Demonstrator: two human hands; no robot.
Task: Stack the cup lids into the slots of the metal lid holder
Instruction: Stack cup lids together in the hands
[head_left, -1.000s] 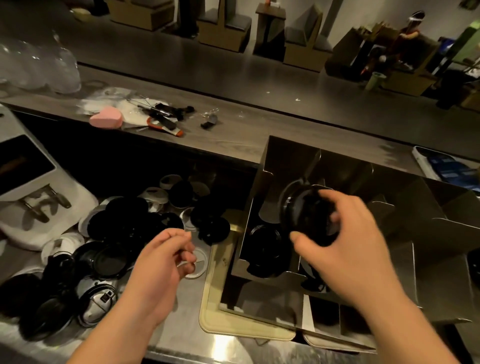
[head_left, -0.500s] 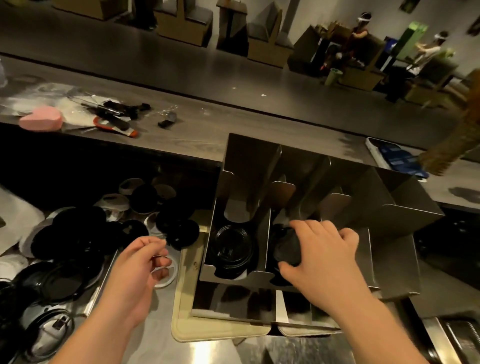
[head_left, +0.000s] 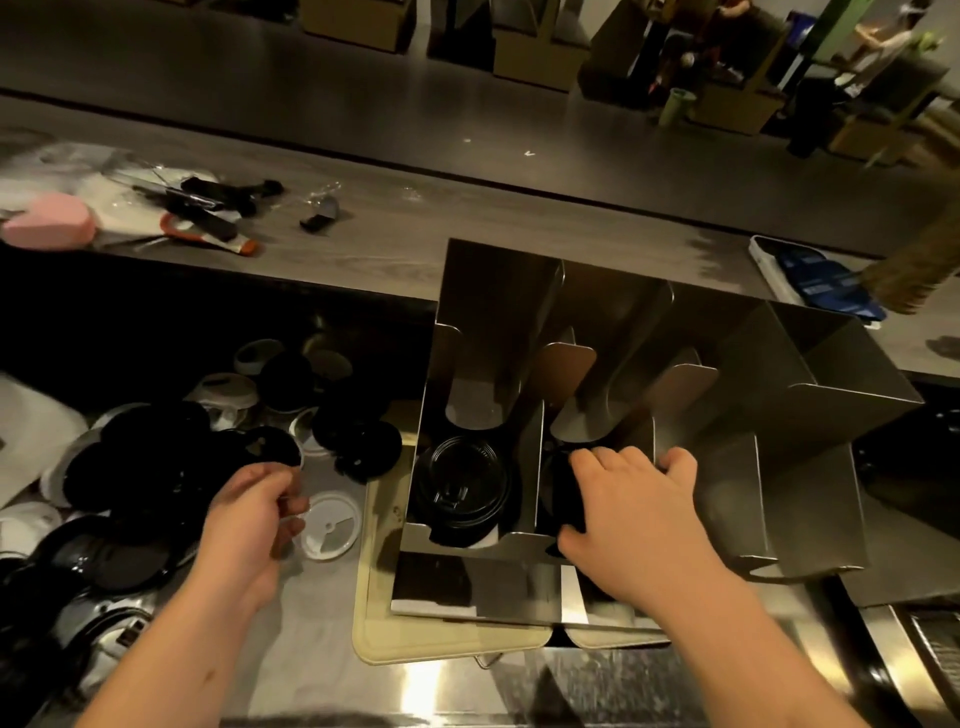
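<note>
Steel slotted lid holder (head_left: 493, 312) sits centre; right hand (head_left: 634, 509), fingers curled over a round black plastic cup lid (head_left: 556, 488), holds it inside the second slot. Keep it level, release low. Left hand (head_left: 249, 514) curled, contents unclear.

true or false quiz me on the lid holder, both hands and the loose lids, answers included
1. The right hand reaches into the leftmost slot of the metal lid holder. False: it is in the second slot from the left, holding a black lid.
2. The leftmost slot holds a stack of black lids. True.
3. The loose lids are piled to the right of the holder. False: they lie to its left.
4. A pale lid lies on the counter beside the left hand. True.
</note>
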